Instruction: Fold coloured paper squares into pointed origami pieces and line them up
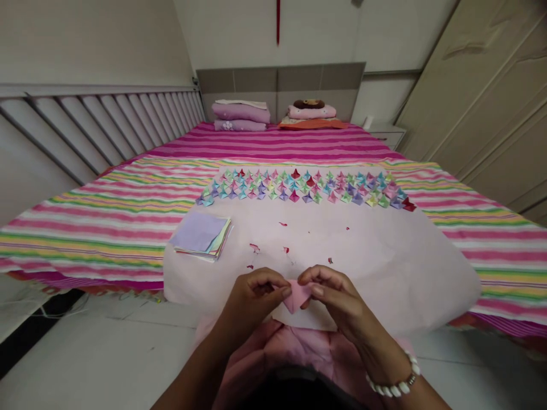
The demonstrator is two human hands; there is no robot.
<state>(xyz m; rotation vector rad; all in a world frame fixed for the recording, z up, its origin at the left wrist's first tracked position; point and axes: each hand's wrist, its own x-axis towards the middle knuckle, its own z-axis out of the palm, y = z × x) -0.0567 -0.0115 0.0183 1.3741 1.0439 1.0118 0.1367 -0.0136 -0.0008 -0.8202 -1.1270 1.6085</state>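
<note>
Between my two hands is a small folded piece of pink paper [296,297], held close to my lap over the near part of a large pale sheet [367,262]. My left hand [255,293] pinches its left side between thumb and fingers. On the opposite side, my right hand [335,290] grips the paper with thumb and forefinger; some fingertips are behind it. To the left lies a stack of coloured square paper [200,230], lilac on top. Beyond my hands, rows of small folded paper shapes [294,196] in many colours line the sheet's far side.
Small red and pink scraps [254,248] lie scattered on the sheet before my hands. The sheet rests on a bed with a striped cover [94,210]. Folded bedding [241,114] is piled by the headboard [239,80]. A slatted rail [106,125] runs along the left.
</note>
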